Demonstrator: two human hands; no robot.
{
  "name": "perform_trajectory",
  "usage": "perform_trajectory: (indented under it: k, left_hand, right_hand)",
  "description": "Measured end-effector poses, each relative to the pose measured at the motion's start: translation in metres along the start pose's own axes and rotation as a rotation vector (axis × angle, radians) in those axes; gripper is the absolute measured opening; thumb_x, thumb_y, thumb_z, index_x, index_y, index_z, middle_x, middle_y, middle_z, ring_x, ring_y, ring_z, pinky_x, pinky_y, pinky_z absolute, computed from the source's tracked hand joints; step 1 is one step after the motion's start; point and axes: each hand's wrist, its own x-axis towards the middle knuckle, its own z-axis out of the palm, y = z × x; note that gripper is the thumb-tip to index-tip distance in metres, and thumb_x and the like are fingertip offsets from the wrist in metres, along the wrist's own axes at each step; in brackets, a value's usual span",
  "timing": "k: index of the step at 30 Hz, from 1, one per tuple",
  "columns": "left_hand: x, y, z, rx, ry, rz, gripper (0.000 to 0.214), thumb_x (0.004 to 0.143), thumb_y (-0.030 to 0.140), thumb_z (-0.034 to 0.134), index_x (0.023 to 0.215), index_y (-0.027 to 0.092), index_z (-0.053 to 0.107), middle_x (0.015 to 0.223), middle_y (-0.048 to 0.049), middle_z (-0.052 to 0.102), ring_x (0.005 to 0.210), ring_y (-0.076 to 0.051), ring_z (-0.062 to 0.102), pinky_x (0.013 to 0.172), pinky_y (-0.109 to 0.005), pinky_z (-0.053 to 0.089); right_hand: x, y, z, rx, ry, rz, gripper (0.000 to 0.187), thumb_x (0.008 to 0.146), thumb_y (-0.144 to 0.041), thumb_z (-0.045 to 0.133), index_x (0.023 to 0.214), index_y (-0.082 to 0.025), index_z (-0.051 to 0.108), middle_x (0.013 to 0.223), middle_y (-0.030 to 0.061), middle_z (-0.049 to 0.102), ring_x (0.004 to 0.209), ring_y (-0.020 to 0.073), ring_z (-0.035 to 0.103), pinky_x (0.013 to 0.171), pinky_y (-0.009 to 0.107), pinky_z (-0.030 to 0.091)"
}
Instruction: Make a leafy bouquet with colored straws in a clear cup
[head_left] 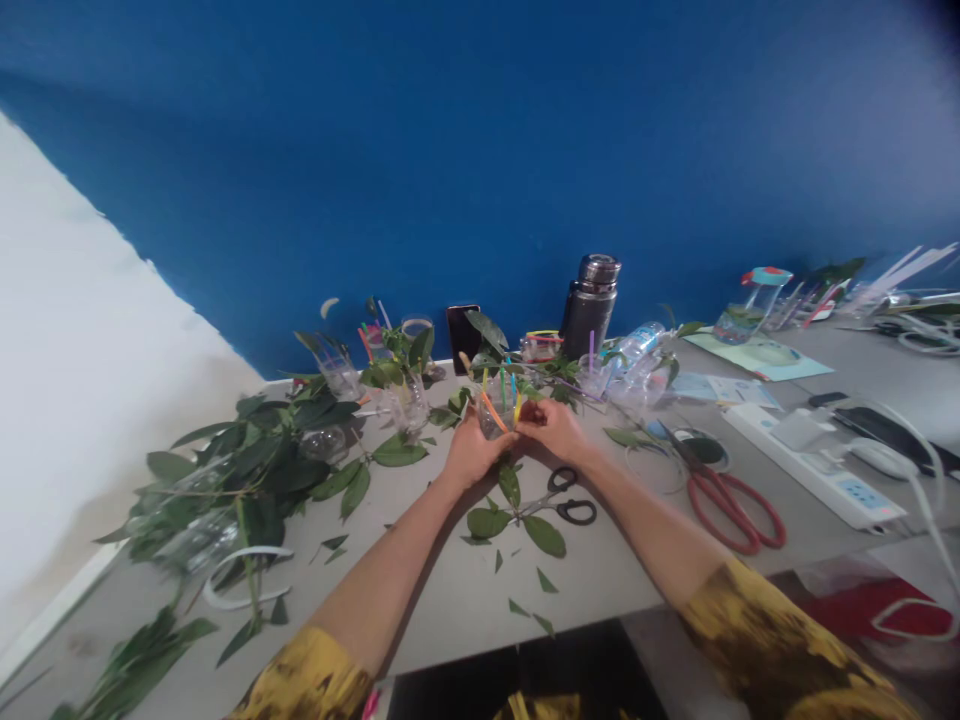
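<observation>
My left hand (474, 448) wraps round the left side and base of a clear plastic cup (491, 418). Strips that look like drinking straws, orange (493, 410), green and blue, stand in or against it, along with leaves. At the cup's right side, the fingers of my right hand (556, 430) are pinched together by a yellow straw (517, 408) and seem to grip it. Just below the hands lies a leafy sprig (510, 485), beside black-handled scissors (564, 496). Small cut leaf pieces (547, 580) are scattered nearer to me.
Leafy branches (262, 455) heap up at left. Along the blue wall stand a phone (463, 340), a dark thermos (590, 308) and other clear cups (407, 405) with leaves. Red-handled shears (735, 508), a power strip (814, 470) with cables, and a lidded jar (752, 305) are at right.
</observation>
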Motion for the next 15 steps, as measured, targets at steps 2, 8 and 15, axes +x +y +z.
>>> perform_trajectory:
  k: [2,8,15]
  left_hand:
    - [0.0004,-0.0020,0.0006,0.013,0.009,-0.023,0.078,0.072,0.046,0.089,0.139,0.019,0.060,0.131,-0.0163,0.074,0.124,-0.039,0.068,0.108,-0.052,0.052]
    - [0.0009,-0.0028,0.0007,-0.025,-0.011,0.031,0.071,0.073,0.043,0.089,0.134,0.021,0.061,0.125,-0.0126,0.076,0.119,-0.035,0.071,0.107,-0.047,0.054]
    - [-0.0051,0.0033,-0.0055,-0.065,-0.038,0.077,0.062,0.070,0.042,0.090,0.123,0.019,0.069,0.125,-0.0111,0.076,0.115,-0.034,0.071,0.105,-0.048,0.055]
  right_hand:
    - [0.0004,0.0004,-0.0005,-0.001,-0.023,0.000,0.027,0.072,-0.040,0.077,0.086,-0.020,0.068,0.082,0.0024,0.075,0.076,0.0190,0.068,0.071,0.031,0.054]
    - [-0.0007,0.0006,-0.0005,0.012,-0.035,0.011,0.028,0.072,-0.042,0.078,0.086,-0.021,0.065,0.079,0.0006,0.074,0.073,0.0185,0.067,0.066,0.029,0.053]
    - [-0.0047,-0.0041,-0.0064,-0.051,-0.068,0.033,0.038,0.070,-0.049,0.082,0.090,-0.021,0.065,0.066,-0.0050,0.064,0.058,0.0145,0.057,0.055,0.026,0.043]
